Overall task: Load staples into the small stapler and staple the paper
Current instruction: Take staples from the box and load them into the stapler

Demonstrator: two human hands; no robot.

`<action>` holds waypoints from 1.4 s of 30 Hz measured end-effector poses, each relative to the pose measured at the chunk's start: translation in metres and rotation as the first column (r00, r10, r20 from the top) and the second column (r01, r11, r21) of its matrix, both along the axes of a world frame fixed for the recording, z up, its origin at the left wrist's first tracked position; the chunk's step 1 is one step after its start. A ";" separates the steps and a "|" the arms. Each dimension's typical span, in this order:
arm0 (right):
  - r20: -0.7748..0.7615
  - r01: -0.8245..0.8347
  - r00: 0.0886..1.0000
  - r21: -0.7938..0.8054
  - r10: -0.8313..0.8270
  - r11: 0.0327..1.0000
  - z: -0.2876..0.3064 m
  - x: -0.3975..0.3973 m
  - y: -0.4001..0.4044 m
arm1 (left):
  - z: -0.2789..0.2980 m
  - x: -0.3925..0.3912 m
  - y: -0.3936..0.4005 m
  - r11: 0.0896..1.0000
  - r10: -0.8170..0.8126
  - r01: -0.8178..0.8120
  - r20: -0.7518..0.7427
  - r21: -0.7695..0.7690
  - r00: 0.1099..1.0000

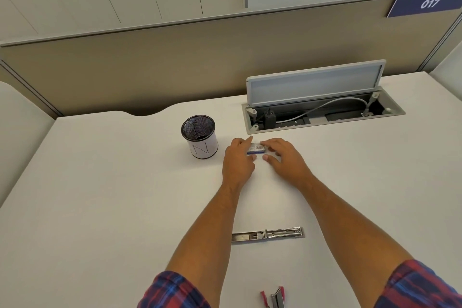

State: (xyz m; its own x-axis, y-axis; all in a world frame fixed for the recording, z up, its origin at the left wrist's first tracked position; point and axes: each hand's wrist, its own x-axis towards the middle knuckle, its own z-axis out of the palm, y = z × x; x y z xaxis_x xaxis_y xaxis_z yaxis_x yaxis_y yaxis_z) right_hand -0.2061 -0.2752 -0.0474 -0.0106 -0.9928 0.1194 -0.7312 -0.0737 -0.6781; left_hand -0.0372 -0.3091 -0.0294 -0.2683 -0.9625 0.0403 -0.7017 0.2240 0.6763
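Left hand (pixel 237 157) and right hand (pixel 282 155) are pinching the staple box (pixel 256 149) between fingertips. Judging risk: staples spilling if the box is tipping while opening.

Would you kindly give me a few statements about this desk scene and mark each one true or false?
1. Both hands, left and right, are at the staple box. True.
2. The metal stapler lies opened out flat on the desk. True.
3. The pen cup lies tipped on its side. False: it stands upright, left of the hands.
4. The cable hatch is shut. False: its lid stands raised, with cables showing beneath.
5. The sign reads 017. True.
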 end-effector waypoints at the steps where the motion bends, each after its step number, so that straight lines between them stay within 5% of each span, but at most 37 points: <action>1: 0.000 -0.006 1.000 -0.027 0.006 1.000 -0.001 0.000 0.000 | -0.001 -0.001 -0.001 1.000 0.012 -0.012 -0.028 -0.004 1.000; 18: 0.016 0.069 0.998 -0.074 -0.068 0.995 -0.007 -0.001 0.002 | -0.018 -0.004 0.016 0.976 0.050 -0.062 -0.062 -0.210 0.997; 31: 0.086 0.206 0.977 -0.176 -0.193 0.963 -0.006 -0.001 0.011 | -0.020 -0.005 0.017 0.965 0.094 -0.095 -0.018 -0.243 0.995; 42: 0.048 0.246 0.969 -0.111 -0.242 0.963 -0.011 0.001 0.006 | -0.019 -0.005 0.019 0.960 0.094 -0.099 -0.029 -0.263 0.995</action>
State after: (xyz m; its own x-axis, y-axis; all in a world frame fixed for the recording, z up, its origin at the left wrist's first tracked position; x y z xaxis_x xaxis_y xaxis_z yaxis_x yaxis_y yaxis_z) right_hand -0.2054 -0.2688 -0.0588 -0.2573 -0.9390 0.2284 -0.7135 0.0252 -0.7002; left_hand -0.0417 -0.2898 -0.0483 -0.1719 -0.9382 0.3002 -0.7186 0.3279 0.6133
